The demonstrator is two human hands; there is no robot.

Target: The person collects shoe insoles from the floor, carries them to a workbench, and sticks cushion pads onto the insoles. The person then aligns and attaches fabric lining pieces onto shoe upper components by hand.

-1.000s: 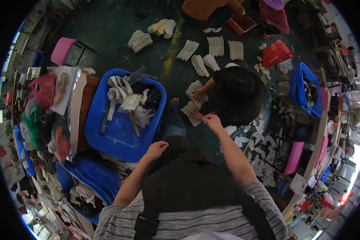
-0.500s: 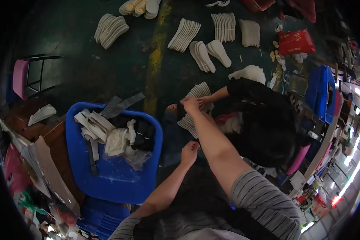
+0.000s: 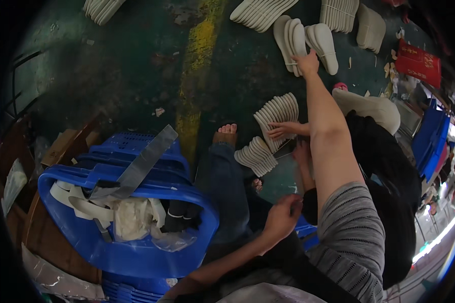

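The pale shoe insoles [image 3: 294, 41] lay as a small overlapping stack on the dark green floor [image 3: 136, 76], near the top of the view and to the right of a worn yellow floor stripe [image 3: 199, 65]. The right hand [image 3: 307, 63] was extended at full arm's length and rested on the near edge of that stack; whether its fingers had closed on an insole could not be determined. The left hand [image 3: 280, 217] was held low and close to the body, loosely curled, with nothing visibly in it. The two hands were well apart.

Between them, a second fanned row of insoles [image 3: 278, 117] lay on the floor, and another person's hand [image 3: 283, 130] touched its lower edge. A third fan of insoles [image 3: 257, 155] lay just below it, beside a bare foot [image 3: 226, 134].

To the left stood a blue plastic basket [image 3: 136, 252] containing white strips and dark rolls, with a grey strip [image 3: 139, 164] laid across its rim. A red box [image 3: 417, 63] sat at the upper right.
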